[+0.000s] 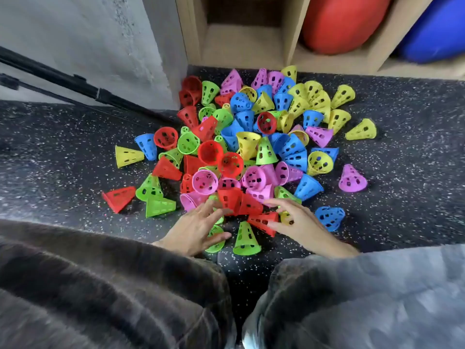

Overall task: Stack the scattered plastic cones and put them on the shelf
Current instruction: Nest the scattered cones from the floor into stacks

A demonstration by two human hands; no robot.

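Observation:
A heap of perforated plastic cones [254,142] in red, green, blue, yellow and pink lies scattered on the dark speckled floor. My left hand [198,227] reaches into the near edge with fingers spread, its tips at a red cone [230,201] and over a green cone [216,238]. My right hand [294,220] is spread too, fingers over another red cone [263,221] and a small yellow cone [285,217]. Neither hand grips anything. A wooden shelf [241,41] stands behind the heap, its left compartment empty.
The shelf's other compartments hold a red ball [344,21] and a blue ball [437,31]. A grey wall [88,46] with black bars [75,84] is at the left. Stray cones lie apart: pink [352,178], yellow [362,129], red [118,197].

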